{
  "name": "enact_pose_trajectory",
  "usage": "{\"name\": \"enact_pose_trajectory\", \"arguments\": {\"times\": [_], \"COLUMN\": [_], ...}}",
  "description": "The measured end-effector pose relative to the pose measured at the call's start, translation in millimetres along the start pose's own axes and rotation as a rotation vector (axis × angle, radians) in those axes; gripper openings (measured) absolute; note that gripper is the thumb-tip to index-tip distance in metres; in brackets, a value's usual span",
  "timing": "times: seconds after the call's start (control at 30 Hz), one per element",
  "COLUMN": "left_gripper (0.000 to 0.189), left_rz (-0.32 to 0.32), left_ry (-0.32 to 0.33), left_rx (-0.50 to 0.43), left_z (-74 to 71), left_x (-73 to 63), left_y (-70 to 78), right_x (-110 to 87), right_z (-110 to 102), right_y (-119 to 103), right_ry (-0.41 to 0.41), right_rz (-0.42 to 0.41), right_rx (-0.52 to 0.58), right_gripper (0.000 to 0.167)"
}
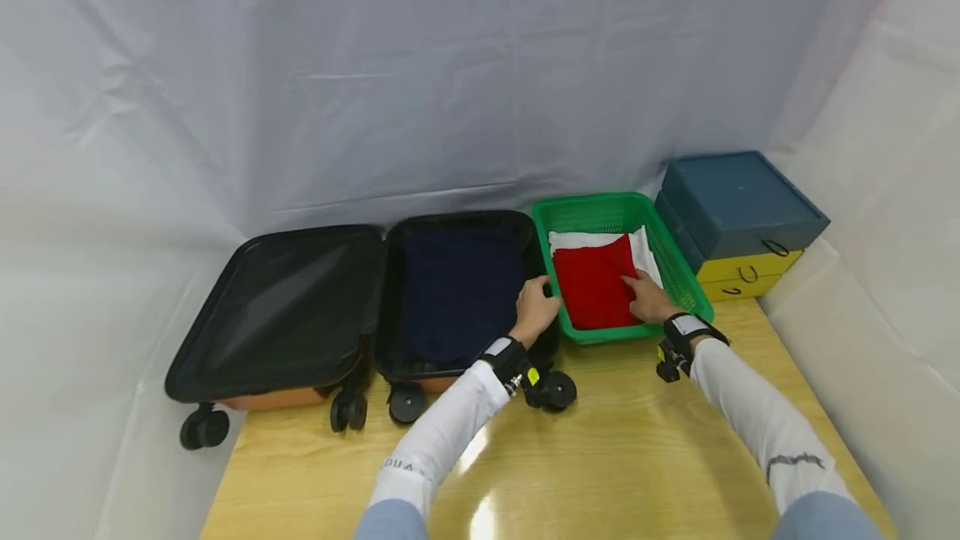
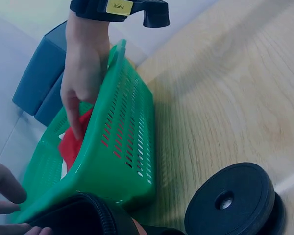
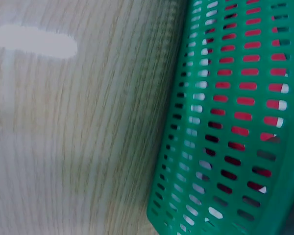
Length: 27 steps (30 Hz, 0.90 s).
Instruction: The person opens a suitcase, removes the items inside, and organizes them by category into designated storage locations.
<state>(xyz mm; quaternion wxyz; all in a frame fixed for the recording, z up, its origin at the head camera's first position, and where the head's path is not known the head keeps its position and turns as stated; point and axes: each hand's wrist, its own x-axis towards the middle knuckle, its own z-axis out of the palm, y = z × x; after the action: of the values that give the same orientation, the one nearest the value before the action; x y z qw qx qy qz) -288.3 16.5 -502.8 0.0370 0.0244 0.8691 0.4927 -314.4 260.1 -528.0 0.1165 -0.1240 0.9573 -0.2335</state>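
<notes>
Light-blue sleeves enter at the bottom edge of the frame, white arm covers running from them to wrists fitted with small black cameras. At right of center, a person's right hand reaches into a green plastic basket, its index finger extended against a red cloth; whether the fingers pinch the fabric cannot be told. The red cloth lies inside the basket, on top of a white cloth. Just beside the basket's left rim, the left hand hovers with fingers relaxed, thumb apart, gripping nothing visible. Left of the basket, a black-lined suitcase lies unfolded on a wooden table, a navy cloth filling its right half and its caster wheels facing the bottom edge. At upper right, blue drawer boxes with yellow fronts stand near a pale sheet hung across the background.
</notes>
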Motion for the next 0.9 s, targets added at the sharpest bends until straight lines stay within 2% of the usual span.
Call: {"name": "enact_pose_trajectory", "arguments": {"times": [0.2,0.33,0.43,0.5,0.57,0.63,0.7,0.77,0.83,0.9], "left_gripper": [0.052,0.053,0.053,0.053,0.053,0.053,0.053,0.052,0.052,0.052], "left_rz": [-0.044,-0.044,-0.043,-0.043,-0.041,-0.036,-0.029,-0.023,-0.02,-0.026], "left_ry": [-0.063,-0.076,-0.085,-0.088,-0.09,-0.092,-0.098,-0.103,-0.105,-0.107], "left_rx": [0.013,0.003,-0.004,-0.008,-0.01,-0.007,-0.001,0.003,0.003,-0.005], "left_z": [-3.0,-3.6,-4.1,-3.9,-3.6,-4.1,-5.4,-6.5,-7.4,-8.3], "left_x": [-2.8,-3.8,-3.5,-3.4,-3.4,-3.8,-4.6,-5.9,-7.1,-8.4], "left_y": [-0.9,-1.7,-2.5,-2.9,-2.8,-2.6,-2.1,-1.6,-1.9,-2.2], "right_x": [-3.7,-4.2,-2.8,0.2,3.5,6.5,9.3,10.6,11.1,10.8], "right_z": [-8,-7,-2,4,9,13,15,15,13,9], "right_y": [-2,-7,-15,-20,-26,-33,-38,-41,-42,-40], "right_ry": [-0.085,-0.059,-0.018,-0.017,-0.055,-0.128,-0.2,-0.234,-0.224,-0.176], "right_rz": [0.092,0.116,0.069,-0.011,-0.095,-0.145,-0.165,-0.185,-0.211,-0.227], "right_rx": [-0.078,-0.142,-0.172,-0.178,-0.168,-0.142,-0.117,-0.114,-0.114,-0.122], "right_gripper": [0.061,0.056,0.052,0.048,0.045,0.044,0.044,0.044,0.043,0.041]}}
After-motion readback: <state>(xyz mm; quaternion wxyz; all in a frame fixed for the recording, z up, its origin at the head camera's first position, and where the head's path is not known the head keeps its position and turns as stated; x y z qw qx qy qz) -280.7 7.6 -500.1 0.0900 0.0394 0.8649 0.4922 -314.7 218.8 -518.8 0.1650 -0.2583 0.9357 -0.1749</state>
